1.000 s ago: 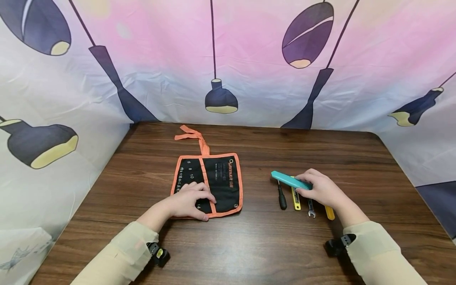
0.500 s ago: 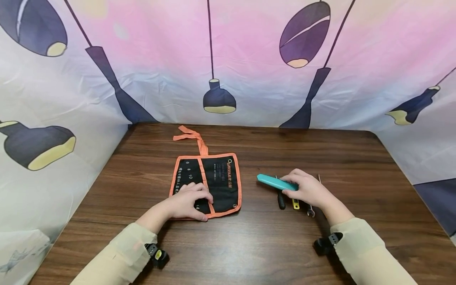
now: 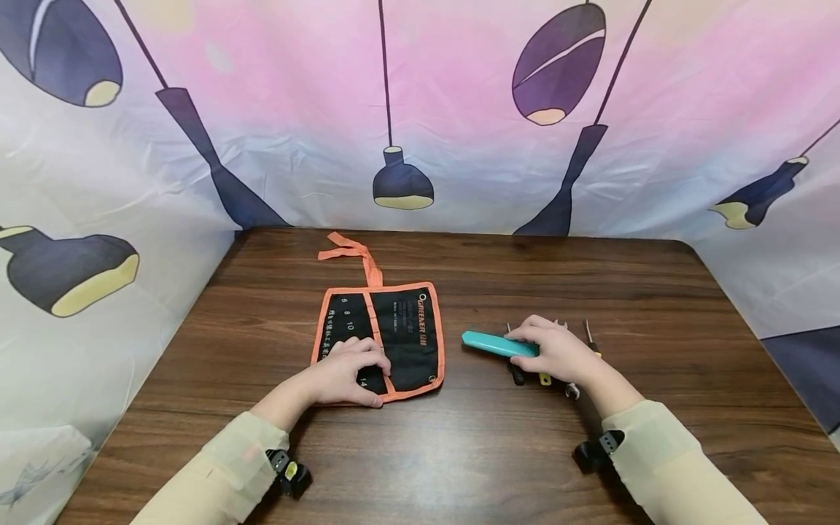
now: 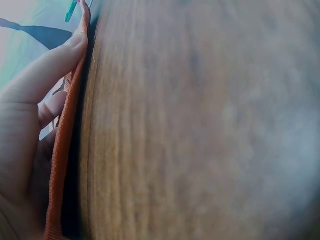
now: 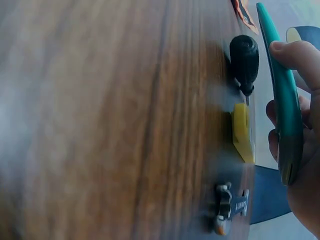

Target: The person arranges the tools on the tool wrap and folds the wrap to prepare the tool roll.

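A black tool pouch (image 3: pixel 413 350) with orange edging lies flat on the table's left part. My left hand (image 3: pixel 344 370) rests on its lower half, fingers bent loosely; in the left wrist view the thumb (image 4: pixel 62 57) lies against the orange edge. Farther right, my right hand (image 3: pixel 558 356) holds a long, slim teal tool (image 3: pixel 488 343) between thumb and fingers, raised above the table. What kind of tool it is cannot be told. Below it lie a black-handled screwdriver (image 5: pixel 244 60), a yellow-handled tool (image 5: pixel 242 131) and a wrench (image 3: pixel 573 391), partly hidden by the hand.
A thin-shafted tool (image 3: pixel 590 334) with some yellow on it lies beyond the right wrist. An orange tie strap (image 3: pixel 370 266) runs from the pouch toward the back edge. A printed cloth (image 3: pixel 315 131) hangs behind the wooden table (image 3: pixel 420 467).
My right hand has carried the teal tool left, toward the pouch, uncovering the tool at the right. My left hand and the pouch stay in place on the table.
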